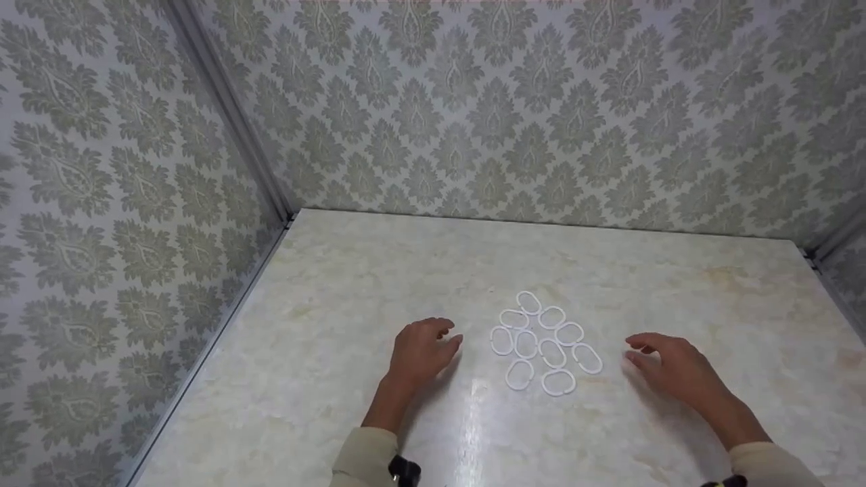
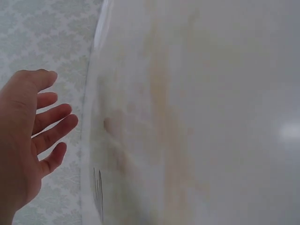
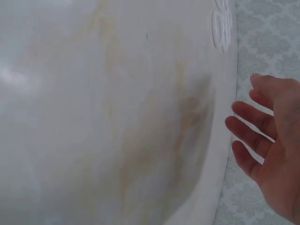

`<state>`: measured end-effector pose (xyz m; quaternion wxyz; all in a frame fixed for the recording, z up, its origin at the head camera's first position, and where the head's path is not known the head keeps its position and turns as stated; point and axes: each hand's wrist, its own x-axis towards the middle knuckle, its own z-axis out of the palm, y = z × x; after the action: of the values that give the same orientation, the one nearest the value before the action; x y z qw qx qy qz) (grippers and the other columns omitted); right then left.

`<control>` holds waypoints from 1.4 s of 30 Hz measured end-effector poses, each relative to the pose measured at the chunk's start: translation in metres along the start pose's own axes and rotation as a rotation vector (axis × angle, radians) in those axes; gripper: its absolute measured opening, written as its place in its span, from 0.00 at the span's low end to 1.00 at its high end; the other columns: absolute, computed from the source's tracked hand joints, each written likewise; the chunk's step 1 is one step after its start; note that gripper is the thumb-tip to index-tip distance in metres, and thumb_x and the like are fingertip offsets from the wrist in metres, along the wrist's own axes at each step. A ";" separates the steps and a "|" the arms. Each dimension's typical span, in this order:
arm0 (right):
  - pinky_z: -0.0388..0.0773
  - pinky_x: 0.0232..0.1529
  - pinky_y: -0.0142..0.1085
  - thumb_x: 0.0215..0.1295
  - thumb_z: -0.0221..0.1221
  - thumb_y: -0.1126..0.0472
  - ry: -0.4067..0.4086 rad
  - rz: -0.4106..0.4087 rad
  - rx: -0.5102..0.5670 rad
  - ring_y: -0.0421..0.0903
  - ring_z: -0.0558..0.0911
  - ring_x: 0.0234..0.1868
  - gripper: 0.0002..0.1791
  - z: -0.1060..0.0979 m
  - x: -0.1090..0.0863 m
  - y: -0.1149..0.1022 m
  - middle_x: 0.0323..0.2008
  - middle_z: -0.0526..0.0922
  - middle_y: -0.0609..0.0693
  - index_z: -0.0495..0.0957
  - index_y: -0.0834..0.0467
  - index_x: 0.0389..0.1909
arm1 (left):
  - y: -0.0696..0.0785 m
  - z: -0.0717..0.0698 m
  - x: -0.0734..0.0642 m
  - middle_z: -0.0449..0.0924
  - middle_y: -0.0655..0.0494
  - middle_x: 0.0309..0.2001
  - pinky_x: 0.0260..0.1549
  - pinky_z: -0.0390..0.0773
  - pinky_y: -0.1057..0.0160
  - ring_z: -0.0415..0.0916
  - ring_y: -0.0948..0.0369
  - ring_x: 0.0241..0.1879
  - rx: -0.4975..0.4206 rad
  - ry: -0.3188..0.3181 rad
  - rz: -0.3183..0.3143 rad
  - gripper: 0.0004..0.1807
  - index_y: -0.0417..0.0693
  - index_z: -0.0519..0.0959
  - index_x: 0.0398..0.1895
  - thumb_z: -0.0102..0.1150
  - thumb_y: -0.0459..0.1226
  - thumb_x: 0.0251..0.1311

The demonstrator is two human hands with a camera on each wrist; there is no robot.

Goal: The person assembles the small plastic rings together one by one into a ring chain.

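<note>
White oval rings (image 1: pixel 538 346), ten by my count, lie flat in a loose cluster on the pale table (image 1: pixel 352 284) between my hands in the head view, some seeming to touch their neighbours. My left hand (image 1: pixel 423 348) stands just beside the cluster, thumb and fingers parted with nothing between them. My right hand (image 1: pixel 670 365) is at the other side, near the outermost ring, its fingers bent and apart. I'd judge it best to work from the outer rings inward, pinching one rim at a time so the neighbours don't drag along.

In the left wrist view, my fingers hang loosely bent, thumb well apart, and I hold nothing. Thin dark lines (image 2: pixel 98 192) show near the table edge; I cannot tell what they are.

In the right wrist view, my grip is just as loose and bare, and rings show beyond the fingertips. Rims this slim probably call for fingertips laid low and a light squeeze.
</note>
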<state>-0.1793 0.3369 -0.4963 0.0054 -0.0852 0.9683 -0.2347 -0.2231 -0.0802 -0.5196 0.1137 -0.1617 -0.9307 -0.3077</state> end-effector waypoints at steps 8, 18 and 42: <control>0.80 0.47 0.53 0.71 0.60 0.59 -0.037 0.005 0.023 0.52 0.85 0.45 0.13 0.010 0.009 -0.019 0.44 0.89 0.53 0.84 0.60 0.51 | 0.021 0.014 -0.002 0.87 0.56 0.28 0.31 0.77 0.68 0.73 0.69 0.26 -0.178 -0.108 -0.032 0.06 0.47 0.88 0.31 0.64 0.36 0.65; 0.79 0.43 0.41 0.71 0.60 0.61 -0.075 0.053 0.134 0.47 0.82 0.43 0.12 0.020 0.019 -0.028 0.43 0.87 0.54 0.84 0.60 0.50 | 0.043 0.029 -0.001 0.88 0.54 0.32 0.35 0.80 0.68 0.78 0.68 0.31 -0.252 -0.241 -0.081 0.06 0.45 0.89 0.35 0.65 0.37 0.64; 0.71 0.36 0.37 0.64 0.66 0.63 -0.058 0.157 0.145 0.44 0.75 0.33 0.03 0.039 0.032 -0.034 0.30 0.83 0.49 0.83 0.58 0.33 | 0.068 0.044 0.002 0.81 0.59 0.26 0.33 0.78 0.63 0.74 0.63 0.28 -0.140 -0.377 -0.250 0.05 0.48 0.87 0.27 0.70 0.38 0.58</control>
<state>-0.2034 0.2843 -0.5148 0.0581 -0.0152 0.9519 -0.3006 -0.2052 -0.0018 -0.5170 -0.1124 -0.1074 -0.9248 -0.3473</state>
